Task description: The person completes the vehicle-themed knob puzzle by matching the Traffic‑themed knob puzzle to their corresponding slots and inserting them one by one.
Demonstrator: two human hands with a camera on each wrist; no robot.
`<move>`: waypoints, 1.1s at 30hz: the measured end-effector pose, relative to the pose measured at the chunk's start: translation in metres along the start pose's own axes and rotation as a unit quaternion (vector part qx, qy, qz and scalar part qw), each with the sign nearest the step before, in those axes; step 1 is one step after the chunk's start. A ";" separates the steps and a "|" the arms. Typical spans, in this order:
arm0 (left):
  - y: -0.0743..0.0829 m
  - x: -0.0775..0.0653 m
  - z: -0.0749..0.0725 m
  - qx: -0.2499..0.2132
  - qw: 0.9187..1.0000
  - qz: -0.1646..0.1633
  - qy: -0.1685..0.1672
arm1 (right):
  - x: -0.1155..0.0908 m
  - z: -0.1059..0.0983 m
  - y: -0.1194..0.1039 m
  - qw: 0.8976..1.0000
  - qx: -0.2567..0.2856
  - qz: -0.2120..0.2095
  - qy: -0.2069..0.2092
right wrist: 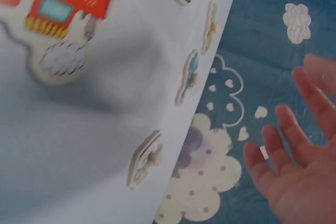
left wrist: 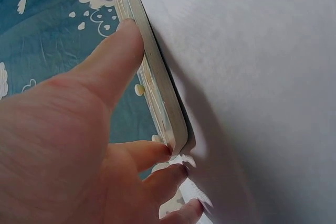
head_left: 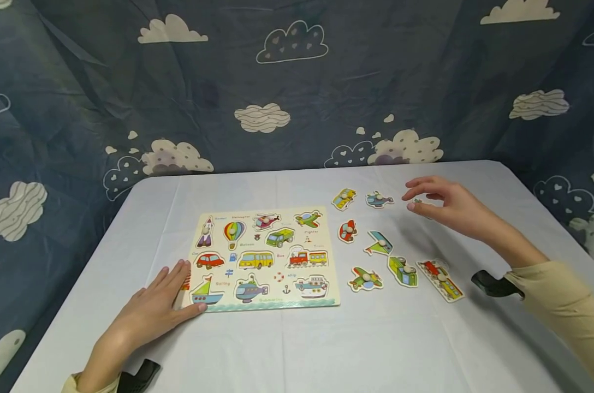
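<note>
A vehicle puzzle board lies flat on the white table. My left hand rests on its lower left corner with fingers extended, the thumb along the near edge. Over the table's far right, my right hand is raised with loosely bent fingers and holds nothing. Beneath its fingers is a small knobbed piece, mostly hidden in the head view. The submarine piece lies just left of that hand, and the yellow bus piece is farther left.
Right of the board lie a red car piece, a sailboat piece, a plane piece, a green truck piece and a train piece. A dark cloud-patterned cloth hangs behind the table.
</note>
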State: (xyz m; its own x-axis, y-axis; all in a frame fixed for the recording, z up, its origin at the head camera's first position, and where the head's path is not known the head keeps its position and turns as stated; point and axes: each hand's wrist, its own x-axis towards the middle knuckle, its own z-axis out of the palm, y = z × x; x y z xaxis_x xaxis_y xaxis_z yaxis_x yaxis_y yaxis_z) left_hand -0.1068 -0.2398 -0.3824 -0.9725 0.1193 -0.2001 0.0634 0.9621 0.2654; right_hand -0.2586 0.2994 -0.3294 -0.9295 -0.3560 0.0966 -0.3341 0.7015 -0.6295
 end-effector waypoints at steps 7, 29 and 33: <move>0.000 0.000 0.000 0.003 1.000 -0.001 0.000 | -0.006 0.001 0.009 1.000 -0.002 -0.006 -0.017; -0.001 0.000 -0.001 0.006 1.000 0.008 0.008 | -0.024 0.000 0.025 1.000 -0.002 0.011 -0.027; -0.001 0.000 -0.001 0.008 1.000 0.008 0.008 | -0.027 0.001 0.028 1.000 0.003 0.009 -0.025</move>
State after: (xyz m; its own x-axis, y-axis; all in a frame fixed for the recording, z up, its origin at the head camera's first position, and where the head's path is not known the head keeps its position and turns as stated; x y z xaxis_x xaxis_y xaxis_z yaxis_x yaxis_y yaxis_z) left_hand -0.1068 -0.2408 -0.3820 -0.9747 0.1316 -0.1805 0.0831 0.9636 0.2540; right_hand -0.2433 0.3282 -0.3504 -0.9265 -0.3735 0.0458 -0.3157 0.7052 -0.6349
